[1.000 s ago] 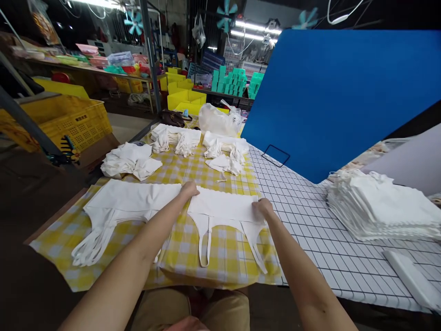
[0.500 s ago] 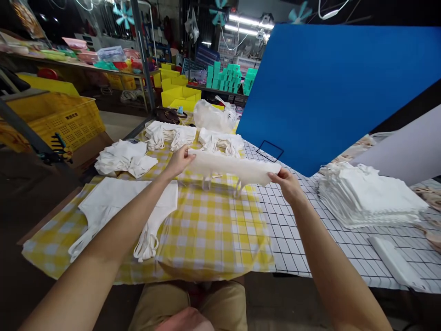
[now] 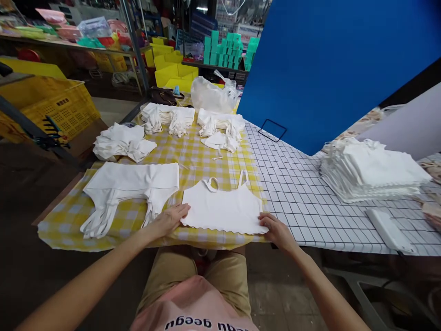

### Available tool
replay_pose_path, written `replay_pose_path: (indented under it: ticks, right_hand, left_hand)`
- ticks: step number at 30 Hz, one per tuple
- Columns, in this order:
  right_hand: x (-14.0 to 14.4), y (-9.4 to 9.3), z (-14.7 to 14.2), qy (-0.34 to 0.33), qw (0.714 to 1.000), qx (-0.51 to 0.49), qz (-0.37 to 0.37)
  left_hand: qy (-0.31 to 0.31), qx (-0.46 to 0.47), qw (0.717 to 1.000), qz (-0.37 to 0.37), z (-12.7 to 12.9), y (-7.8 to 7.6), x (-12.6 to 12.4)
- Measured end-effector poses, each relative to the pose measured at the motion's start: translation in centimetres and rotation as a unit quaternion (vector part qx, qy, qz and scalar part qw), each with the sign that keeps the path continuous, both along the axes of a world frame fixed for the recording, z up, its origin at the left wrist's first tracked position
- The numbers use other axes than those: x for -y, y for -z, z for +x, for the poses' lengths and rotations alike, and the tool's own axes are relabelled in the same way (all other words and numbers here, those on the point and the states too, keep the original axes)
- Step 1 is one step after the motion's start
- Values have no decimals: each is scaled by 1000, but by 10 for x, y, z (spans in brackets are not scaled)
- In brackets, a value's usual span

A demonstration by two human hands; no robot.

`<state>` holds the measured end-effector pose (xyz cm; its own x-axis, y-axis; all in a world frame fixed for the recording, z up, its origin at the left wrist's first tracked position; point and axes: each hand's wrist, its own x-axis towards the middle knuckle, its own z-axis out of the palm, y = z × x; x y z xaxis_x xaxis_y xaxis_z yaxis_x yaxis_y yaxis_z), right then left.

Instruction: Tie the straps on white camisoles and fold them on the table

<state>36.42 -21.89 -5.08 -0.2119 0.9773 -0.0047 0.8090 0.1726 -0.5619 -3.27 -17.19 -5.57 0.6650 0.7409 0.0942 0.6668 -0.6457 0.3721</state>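
The left hand (image 3: 171,219) lies flat with its fingers spread, fingertips pressing the lower left corner of a small white cropped fabric top with two thin shoulder straps (image 3: 223,209). The right hand (image 3: 277,230) pinches the scalloped hem at the lower right corner, thumb on top of the cloth. The top lies spread flat on the near edge of the surface, straps pointing to 12 o'clock, hem toward the person.

It rests on a yellow-and-white checked tablecloth (image 3: 206,161). Just beside it at 9 o'clock lies a flat pile of white tops with dangling straps (image 3: 129,186), nearly touching the left hand. At 11 o'clock sits a loose heap of folded white cloth (image 3: 120,142), and at 12 o'clock two more bundles of white strapped garments (image 3: 172,118) (image 3: 220,126), with a clear crumpled plastic bag (image 3: 212,94) behind them.

At 3 o'clock the surface carries a white sheet with a black grid (image 3: 303,193), bearing a tall neat stack of folded white garments (image 3: 374,172). A large blue board (image 3: 330,64) leans at 1 o'clock.
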Motion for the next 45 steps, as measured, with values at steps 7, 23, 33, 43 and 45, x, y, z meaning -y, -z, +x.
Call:
replay_pose_path:
  ticks: [7,23,33,43,45]
  right_hand:
    - [10,1,2,3,999,48,26]
    - [13,-41,-1,84,979,-163,94]
    - [-9,-133,-17,122,954,-275,-9]
    - [-82,-19,-38,276,945,-150,-87]
    - [-85,-15,-38,291,947,-122,-63]
  left_hand:
    - [36,-29,999,16,-9,6,3]
    - [-20,144,983,-113,-12,-48,-8]
    - [-174,365,867,-292,-7,-120,-27]
    - [-338,194,895,-217,40,-23,-89]
    - [-347,187,896,-204,42,-23,-94]
